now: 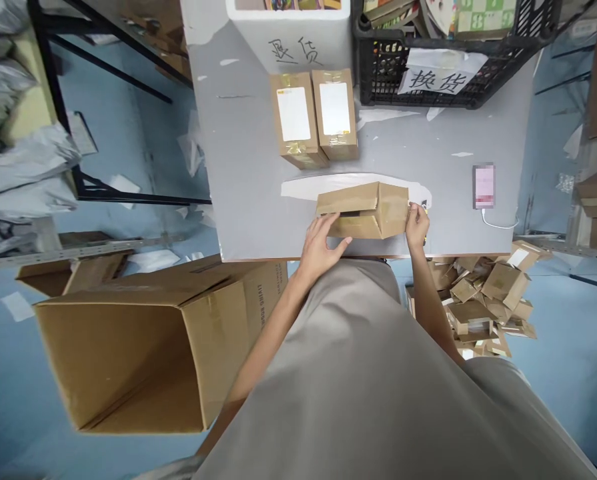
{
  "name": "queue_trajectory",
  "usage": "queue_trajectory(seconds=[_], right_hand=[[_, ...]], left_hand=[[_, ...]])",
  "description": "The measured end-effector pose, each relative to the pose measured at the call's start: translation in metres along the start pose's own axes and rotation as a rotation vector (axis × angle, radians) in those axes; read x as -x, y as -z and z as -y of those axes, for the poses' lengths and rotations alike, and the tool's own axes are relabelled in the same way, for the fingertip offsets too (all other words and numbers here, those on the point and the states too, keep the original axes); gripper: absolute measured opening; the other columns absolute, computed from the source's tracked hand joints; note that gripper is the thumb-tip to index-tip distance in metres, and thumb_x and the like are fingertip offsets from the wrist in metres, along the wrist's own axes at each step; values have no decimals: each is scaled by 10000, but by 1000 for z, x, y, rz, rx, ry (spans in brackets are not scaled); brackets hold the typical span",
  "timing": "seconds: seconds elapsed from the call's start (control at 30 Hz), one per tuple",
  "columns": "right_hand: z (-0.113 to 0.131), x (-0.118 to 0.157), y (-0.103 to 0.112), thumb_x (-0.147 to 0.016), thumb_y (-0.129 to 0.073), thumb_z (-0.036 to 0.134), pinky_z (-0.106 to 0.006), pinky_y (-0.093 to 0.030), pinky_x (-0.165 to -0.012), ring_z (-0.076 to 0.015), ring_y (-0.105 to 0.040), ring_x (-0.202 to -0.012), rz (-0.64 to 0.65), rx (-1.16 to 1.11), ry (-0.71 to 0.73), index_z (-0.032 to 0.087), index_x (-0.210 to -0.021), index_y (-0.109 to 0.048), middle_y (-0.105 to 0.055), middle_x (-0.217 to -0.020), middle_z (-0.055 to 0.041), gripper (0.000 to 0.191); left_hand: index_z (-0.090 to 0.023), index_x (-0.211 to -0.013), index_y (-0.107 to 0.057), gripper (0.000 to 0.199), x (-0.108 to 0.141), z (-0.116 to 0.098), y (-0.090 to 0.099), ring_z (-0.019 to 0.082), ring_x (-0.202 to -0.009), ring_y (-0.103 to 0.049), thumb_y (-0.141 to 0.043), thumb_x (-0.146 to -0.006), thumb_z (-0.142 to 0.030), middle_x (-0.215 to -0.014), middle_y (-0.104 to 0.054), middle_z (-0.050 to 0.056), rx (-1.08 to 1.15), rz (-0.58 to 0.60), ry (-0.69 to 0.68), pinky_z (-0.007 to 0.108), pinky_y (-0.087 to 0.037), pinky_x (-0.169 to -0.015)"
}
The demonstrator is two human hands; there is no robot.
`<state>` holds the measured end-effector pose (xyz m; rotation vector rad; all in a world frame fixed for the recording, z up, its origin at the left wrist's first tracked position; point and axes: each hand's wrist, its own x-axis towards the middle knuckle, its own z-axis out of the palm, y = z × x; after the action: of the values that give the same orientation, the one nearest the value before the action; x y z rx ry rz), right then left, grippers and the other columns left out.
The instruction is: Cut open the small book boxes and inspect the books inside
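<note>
Handwritten in black on the white box [291, 30] are 2 characters, 退货. On the paper sheet [443, 70] fixed to the black crate [388, 80], 2 more handwritten characters read 换货. A line of printed capitals on the large carton [233, 333] is too small to read surely. The phone [484, 185] has a blurred screen; nothing legible shows on the 2 parcels' white labels [293, 113].

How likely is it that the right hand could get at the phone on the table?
Probably yes. The right hand is at one end of the small carton, and the phone lies farther right on the same table; nothing seems to block the way between.
</note>
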<state>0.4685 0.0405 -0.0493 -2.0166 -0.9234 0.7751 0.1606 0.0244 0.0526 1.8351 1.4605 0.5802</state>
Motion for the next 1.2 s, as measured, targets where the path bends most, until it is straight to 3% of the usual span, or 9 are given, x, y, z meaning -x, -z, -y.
queue_trajectory(seconds=[0.1, 0.27, 0.43, 0.57, 0.73, 0.93, 1.03, 1.1, 1.2], right_hand=[[-10, -1, 8, -1161, -371, 536, -449, -574, -1101, -310, -760, -1205, 3, 100, -35, 153, -1207, -770, -831, -1260, -220, 555], [-22, 9, 8, -1171, -301, 392, -439, -556, -1121, -301, -743, -1203, 27, 293, -71, 146, -1208, -758, -814, -1268, -223, 520], [-22, 23, -27, -1144, -336, 250, -397, -537, -1151, -278, -720, -1258, 182, 433, -81, 119, -1260, -755, -793, -1312, -225, 454], [-14, 38, -58, -1099, -431, 196, -387, -539, -1154, -266, -724, -1230, 357, 396, -24, 112, -1284, -759, -790, -1324, -208, 385], [1, 45, -54, -1127, -475, 379, -443, -589, -1131, -296, -738, -1253, 350, 193, 129, 165, -1298, -758, -795, -1336, -200, 394], [34, 40, -26, -1087, -603, 660, -482, -656, -1064, -314, -733, -1277, 385, 48, 357, 210, -1522, -645, -733, -1431, -195, 627], [51, 36, -25, -1043, -698, 679, -581, -587, -1211, -360, -616, -1479, 431, 169, 524, 253, -1642, -546, -620, -1591, -197, 751], [60, 31, -28, -1091, -639, 651, -618, -515, -1291, -364, -560, -1546, 417, 229, 585, 268, -1649, -542, -600, -1614, -189, 683], [73, 22, -33, -1143, -548, 625, -620, -520, -1280, -359, -590, -1504, 384, 249, 603, 274, -1610, -583, -637, -1566, -182, 586]], left_hand=[[-269, -1544, -647, 519, -9, 4, -5, 344, -1415, -660, -739, -1050, -401, -1479, -732, 133, -64, 63, -3, 557, -494, -1281], [-258, -1395, -754, 372, -18, -6, -4, 288, -1139, -716, -679, -1035, -198, -1163, -784, 75, -63, 80, 8, 457, -583, -1096], [-276, -1279, -836, 406, -5, -14, 6, 298, -1097, -661, -565, -1033, -99, -1094, -763, 88, -158, 93, -12, 459, -573, -1021], [-282, -1265, -857, 447, 12, 1, 17, 315, -1081, -644, -546, -1020, -74, -1072, -757, 104, -240, 62, 46, 489, -564, -1009], [-276, -1256, -862, 470, 36, 18, 24, 320, -1085, -653, -568, -971, -46, -1053, -758, 99, -268, 11, 138, 493, -565, -1015], [-255, -1296, -841, 500, 41, 9, 19, 326, -1116, -654, -567, -943, -29, -1066, -766, 96, -225, -9, 185, 496, -569, -1036], [-264, -1324, -830, 472, 37, 8, 22, 327, -1131, -655, -561, -988, -71, -1093, -767, 96, -176, 49, 177, 494, -573, -1052], [-272, -1386, -804, 486, 33, 11, 26, 323, -1165, -665, -585, -991, -95, -1140, -769, 90, -128, 121, 173, 486, -574, -1082], [-249, -1512, -729, 544, 25, 20, 33, 332, -1243, -686, -728, -969, -216, -1283, -760, 104, -68, 252, 187, 486, -578, -1133]])
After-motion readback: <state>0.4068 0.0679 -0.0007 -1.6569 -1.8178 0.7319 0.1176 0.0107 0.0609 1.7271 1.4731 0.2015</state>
